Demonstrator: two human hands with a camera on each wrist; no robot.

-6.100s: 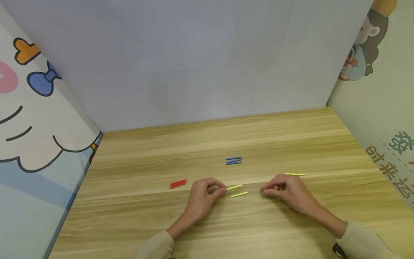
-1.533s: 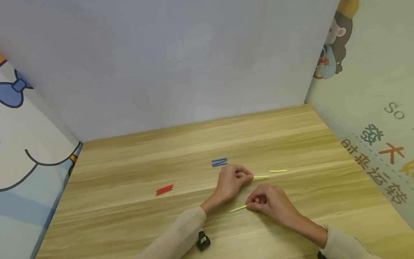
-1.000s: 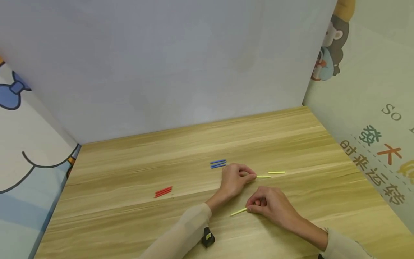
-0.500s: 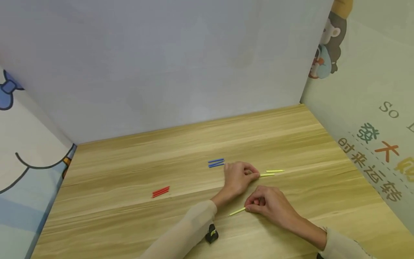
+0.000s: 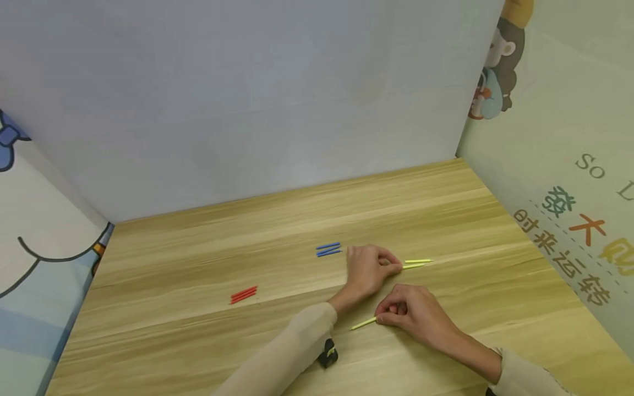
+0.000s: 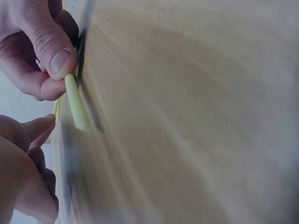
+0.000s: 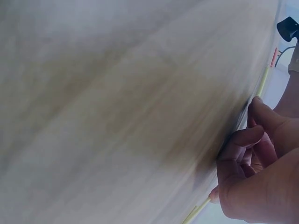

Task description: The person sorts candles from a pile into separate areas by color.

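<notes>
Thumb and index finger of my left hand [image 5: 365, 270] pinch the end of a thin yellow stick [image 5: 414, 267]. It lies close alongside another yellow stick [image 5: 419, 260], which has a narrow tip. Nearer me, my right hand [image 5: 418, 315] pinches a third yellow stick [image 5: 363, 323] by its right end, the stick slanting down to the left. That stick [image 6: 76, 105] looms large in the left wrist view, with my left hand [image 6: 28, 163] below. In the right wrist view, my right hand [image 7: 254, 163] holds it, and yellow sticks [image 7: 196, 212] show at the bottom edge.
Three blue sticks [image 5: 329, 249] lie left of my left hand. Farther left is a group of three red sticks [image 5: 244, 295]. The wooden table [image 5: 198, 247] meets a grey back wall [image 5: 272, 110] and printed side panels [image 5: 555, 143].
Six seconds ago my right hand was empty; now it pinches a yellow stick. My left hand has moved right, bringing its yellow stick beside the lying one. The camera view has shifted.
</notes>
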